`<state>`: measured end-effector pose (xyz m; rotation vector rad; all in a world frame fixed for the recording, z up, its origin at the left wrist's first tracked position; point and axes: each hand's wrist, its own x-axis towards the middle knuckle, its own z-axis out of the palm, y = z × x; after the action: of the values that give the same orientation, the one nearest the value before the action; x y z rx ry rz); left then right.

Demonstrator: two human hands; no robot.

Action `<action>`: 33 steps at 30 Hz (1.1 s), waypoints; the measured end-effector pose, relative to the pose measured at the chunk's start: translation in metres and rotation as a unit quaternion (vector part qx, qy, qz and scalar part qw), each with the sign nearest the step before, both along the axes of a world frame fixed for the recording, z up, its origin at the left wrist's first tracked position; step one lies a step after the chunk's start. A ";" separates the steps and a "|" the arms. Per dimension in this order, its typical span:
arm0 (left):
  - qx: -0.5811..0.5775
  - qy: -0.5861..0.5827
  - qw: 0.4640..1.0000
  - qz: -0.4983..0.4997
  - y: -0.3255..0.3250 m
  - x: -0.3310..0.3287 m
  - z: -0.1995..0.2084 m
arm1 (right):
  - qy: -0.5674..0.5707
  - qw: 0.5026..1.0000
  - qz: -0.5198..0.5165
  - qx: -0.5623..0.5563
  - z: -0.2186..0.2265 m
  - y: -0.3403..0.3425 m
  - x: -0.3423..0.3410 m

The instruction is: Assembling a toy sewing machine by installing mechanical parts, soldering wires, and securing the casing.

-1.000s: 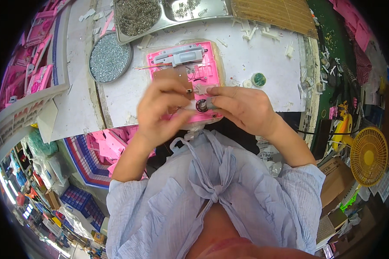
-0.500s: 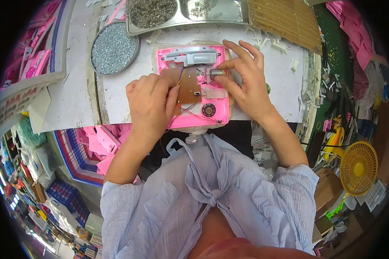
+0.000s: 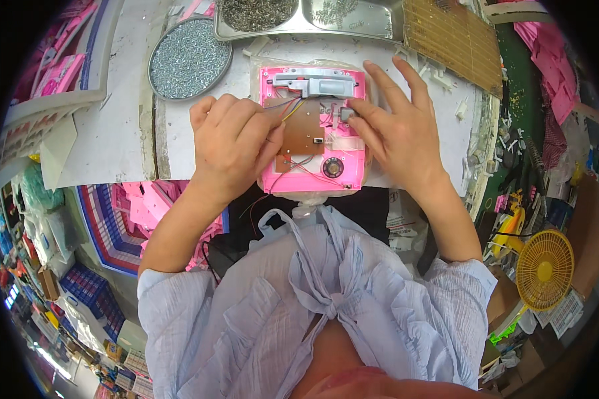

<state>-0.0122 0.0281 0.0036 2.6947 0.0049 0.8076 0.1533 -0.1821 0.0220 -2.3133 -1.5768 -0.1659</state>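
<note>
In front of me on the bench lies a pink plastic housing (image 3: 349, 179), open side up. A brown circuit board (image 3: 303, 133) covers its middle. A grey plastic part (image 3: 326, 86) crosses its far end, and a round black speaker (image 3: 333, 167) sits at the near right. My left hand (image 3: 236, 136) is closed at the board's left edge, its fingertips pinched around thin wires (image 3: 293, 106); the exact grip is partly hidden. The thumb and forefinger of my right hand (image 3: 402, 126) close on a small grey motor (image 3: 346, 114) at the housing's right side; the other fingers are raised.
A round dish of small silvery screws (image 3: 190, 60) stands at the far left. Behind the housing is a metal tray (image 3: 353, 30) with small metal parts, beside cardboard (image 3: 452, 40). White plastic bits (image 3: 460, 110) lie to the right. A basket of pink parts (image 3: 113, 226) is below the left edge.
My left hand has lifted and turned slightly, drawing the wires leftward off the board. My right hand's fingers cover more of the motor. The whole view has shifted a little.
</note>
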 end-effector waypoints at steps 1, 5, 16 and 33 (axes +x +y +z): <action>0.000 0.005 1.000 -0.006 0.001 -0.001 0.000 | 0.013 0.999 0.004 0.031 0.003 0.003 0.000; 0.000 -0.002 0.999 -0.033 0.004 -0.001 -0.007 | 0.069 0.990 0.060 0.107 0.006 0.031 -0.012; -0.350 0.059 0.930 -0.097 -0.012 0.013 0.017 | 0.127 0.962 0.085 0.226 -0.010 0.021 -0.005; -0.504 0.211 0.837 -0.033 -0.021 0.046 0.019 | 0.130 0.986 0.036 0.102 -0.014 -0.008 0.014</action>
<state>0.0335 0.0075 0.0231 1.7658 0.3381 0.0729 0.1677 -0.1904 0.0082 -2.0268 -1.4374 -0.0069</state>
